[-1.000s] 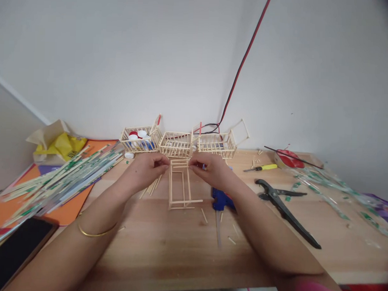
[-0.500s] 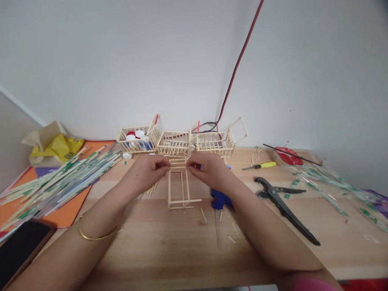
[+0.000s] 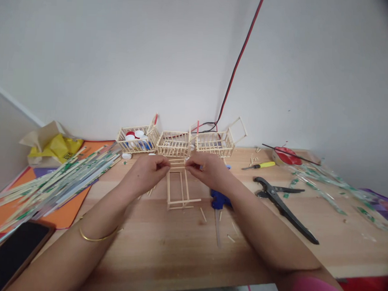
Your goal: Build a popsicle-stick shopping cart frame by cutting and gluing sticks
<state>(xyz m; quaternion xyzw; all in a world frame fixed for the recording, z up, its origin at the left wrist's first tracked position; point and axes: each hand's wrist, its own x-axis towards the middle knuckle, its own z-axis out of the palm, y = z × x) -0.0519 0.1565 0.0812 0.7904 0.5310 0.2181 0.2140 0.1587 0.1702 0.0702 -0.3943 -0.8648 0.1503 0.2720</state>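
A pale wooden table is running along the wall. The near end of a stick frame is resting on its middle, with offcuts lying nearby. Behind, three baskets are standing in a row. A blue glue gun is lying right of the frame; further right, pliers are lying open, a screwdriver resting behind them. Clear wrappers are spreading over the right end, and an orange sheet is covering part of the left.
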